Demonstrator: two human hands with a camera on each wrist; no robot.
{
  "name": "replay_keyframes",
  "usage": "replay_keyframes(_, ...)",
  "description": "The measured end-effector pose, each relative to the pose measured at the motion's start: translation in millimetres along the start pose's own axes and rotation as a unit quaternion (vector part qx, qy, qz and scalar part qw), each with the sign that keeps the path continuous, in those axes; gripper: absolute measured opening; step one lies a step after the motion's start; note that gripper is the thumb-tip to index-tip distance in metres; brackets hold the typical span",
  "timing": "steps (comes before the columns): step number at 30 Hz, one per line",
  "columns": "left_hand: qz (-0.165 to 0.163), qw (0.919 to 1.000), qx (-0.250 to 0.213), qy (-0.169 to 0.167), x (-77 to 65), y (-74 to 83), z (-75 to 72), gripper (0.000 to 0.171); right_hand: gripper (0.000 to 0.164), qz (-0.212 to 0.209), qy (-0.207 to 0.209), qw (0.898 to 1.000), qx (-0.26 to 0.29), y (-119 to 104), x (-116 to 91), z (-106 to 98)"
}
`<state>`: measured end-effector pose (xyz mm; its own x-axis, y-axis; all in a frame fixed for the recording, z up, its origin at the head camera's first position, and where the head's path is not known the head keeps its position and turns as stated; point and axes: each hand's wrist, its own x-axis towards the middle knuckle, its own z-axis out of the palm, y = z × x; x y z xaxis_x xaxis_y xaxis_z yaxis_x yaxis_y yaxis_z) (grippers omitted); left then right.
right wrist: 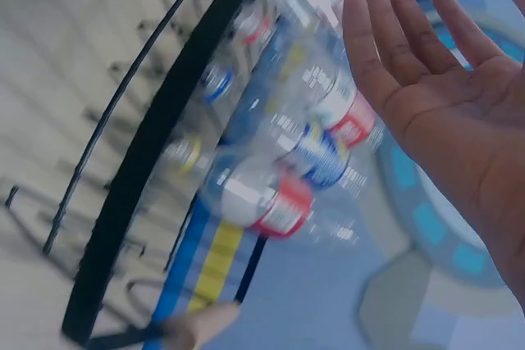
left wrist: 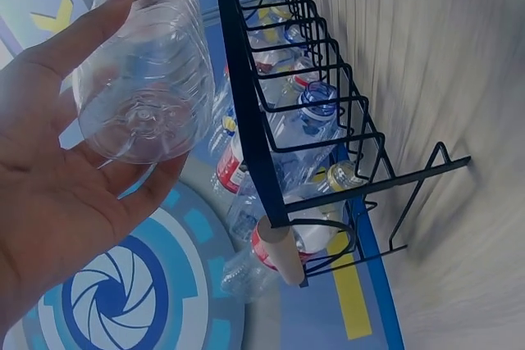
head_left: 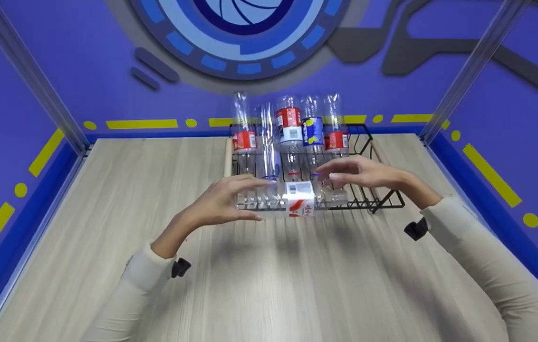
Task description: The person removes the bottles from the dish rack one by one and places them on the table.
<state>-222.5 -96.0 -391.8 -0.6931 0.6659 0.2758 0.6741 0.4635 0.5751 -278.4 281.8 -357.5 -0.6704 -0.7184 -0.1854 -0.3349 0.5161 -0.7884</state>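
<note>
My left hand (head_left: 224,202) holds a clear plastic bottle (head_left: 300,199) with a red-and-white label, lying sideways over the front of a black wire rack (head_left: 385,206). In the left wrist view the thumb lies along one side of the bottle (left wrist: 152,63) near its base, with fingers behind it. My right hand (head_left: 364,172) is near the bottle's right end, over the rack. In the right wrist view the fingers of this hand (right wrist: 467,112) are extended, with nothing in the palm.
Several clear bottles lean in the rack, capped necks down toward the front, among them a red-labelled one (head_left: 244,140) and a blue-labelled one (head_left: 313,130). The rack has wooden handles (head_left: 228,156) at its sides. A purple-blue wall (head_left: 131,102) stands behind the wooden table (head_left: 145,190).
</note>
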Motion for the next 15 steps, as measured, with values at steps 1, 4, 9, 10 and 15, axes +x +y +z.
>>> replay_keyframes(1,-0.003,1.0,-0.002,0.0,-1.3,-0.7,-1.4,0.072,0.047,0.006,0.009,1.0,0.005,4.5,-2.3,-3.6)
replay_keyframes(4,-0.007,0.9999,-0.008,0.002,-5.6,-3.6,-5.0,0.073,0.046,0.024,0.03,0.999,0.019,17.9,-9.9,-14.2)
replay_keyframes(9,-0.009,0.9996,-0.018,0.017,-12.8,-11.6,-9.5,0.074,0.048,0.062,0.063,0.996,0.019,36.8,-28.4,-32.2)
replay_keyframes(10,-0.009,0.9994,-0.023,0.023,-14.1,-13.8,-10.3,0.074,0.048,0.072,0.07,0.995,0.017,40.2,-32.5,-35.7)
replay_keyframes(15,-0.022,0.9955,-0.067,0.063,-19.4,-26.3,-14.6,0.073,0.053,0.108,0.108,0.988,0.03,59.2,-49.7,-49.4)
